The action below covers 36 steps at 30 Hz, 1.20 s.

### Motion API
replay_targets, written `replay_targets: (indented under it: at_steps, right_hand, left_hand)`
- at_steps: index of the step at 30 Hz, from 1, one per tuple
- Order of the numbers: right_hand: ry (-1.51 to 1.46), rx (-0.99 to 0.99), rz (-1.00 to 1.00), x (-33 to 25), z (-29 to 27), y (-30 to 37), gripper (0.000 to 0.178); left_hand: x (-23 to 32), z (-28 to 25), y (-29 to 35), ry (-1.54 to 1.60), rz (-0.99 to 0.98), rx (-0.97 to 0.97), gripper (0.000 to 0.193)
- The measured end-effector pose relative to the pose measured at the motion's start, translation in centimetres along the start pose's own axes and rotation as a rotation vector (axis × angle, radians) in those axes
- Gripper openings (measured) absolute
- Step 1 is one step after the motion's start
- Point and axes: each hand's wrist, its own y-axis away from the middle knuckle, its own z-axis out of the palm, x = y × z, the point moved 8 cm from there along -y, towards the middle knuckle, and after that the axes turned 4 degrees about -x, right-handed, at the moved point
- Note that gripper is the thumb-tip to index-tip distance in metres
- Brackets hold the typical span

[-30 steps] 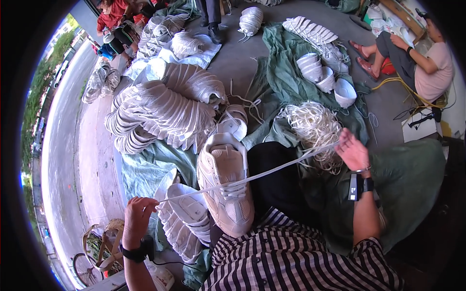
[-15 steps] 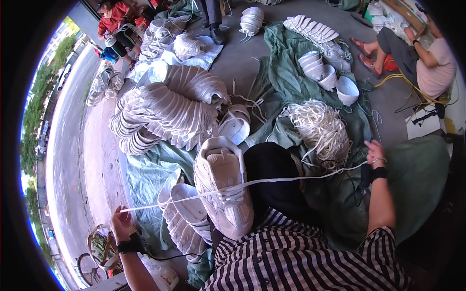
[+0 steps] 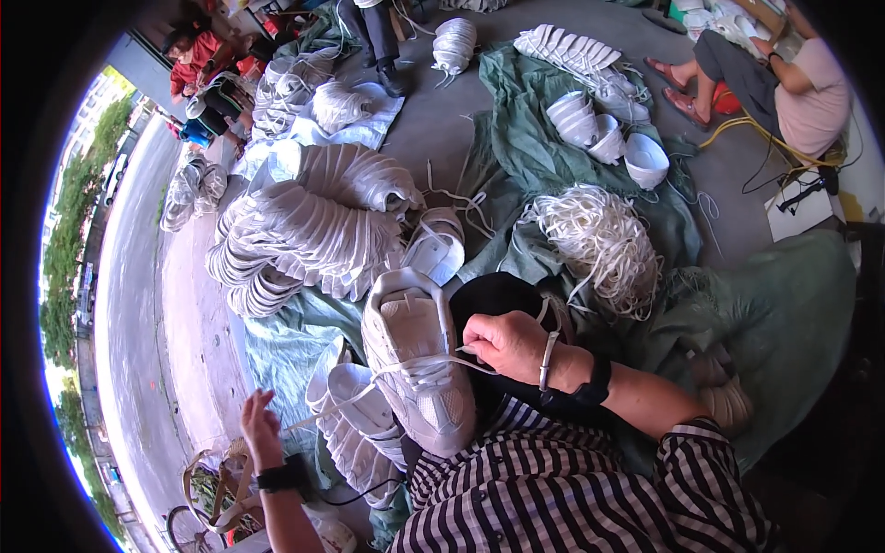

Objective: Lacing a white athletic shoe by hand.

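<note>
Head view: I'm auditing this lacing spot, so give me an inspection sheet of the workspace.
Surface: green tarp over concrete floor.
Job's things: white shoe on the lap; white lace threaded through it.
Clutter: lace heap; stacked white shoes.
Hands: right hand pinches the lace at the shoe; left hand pulls its other end out sideways.
Cables: yellow cable by a seated person.
Surroundings: other people seated; road at left.

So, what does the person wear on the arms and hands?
Both hands are bare, without gloves. The left hand has a black band at the wrist. The right hand has a black wristband and a thin pale bracelet. A black-and-white striped shirt sleeve covers the right upper arm.
</note>
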Motion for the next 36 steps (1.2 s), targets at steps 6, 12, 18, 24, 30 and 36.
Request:
replay_targets:
  at_steps: [6,12,18,24,30,36]
  right_hand:
    - [0.110,0.012,0.011,0.4,0.2,-0.9,0.008]
    - [0.546,-0.025,-0.246,-3.4,2.5,-0.8,0.010]
    - [-0.415,-0.330,0.288,1.3,1.7,-1.2,0.007]
    - [-0.393,-0.383,0.285,1.1,2.1,-1.5,0.007]
    - [-0.418,-0.398,0.314,1.6,2.3,-1.7,0.007]
    - [-0.396,-0.379,0.314,1.4,1.6,-1.6,0.007]
  left_hand:
    - [5.0,21.2,8.9,-0.092,0.273,-0.409,0.014]
    - [6.5,24.5,11.7,-0.471,0.438,-0.560,0.014]
    - [3.6,24.3,11.2,-0.251,0.148,-0.701,0.018]
    - [4.0,24.3,11.2,-0.152,-0.030,-0.771,0.019]
    - [4.4,24.7,11.0,-0.156,-0.081,-0.744,0.021]
    - [7.9,25.8,11.7,-0.757,0.582,-0.446,0.011]
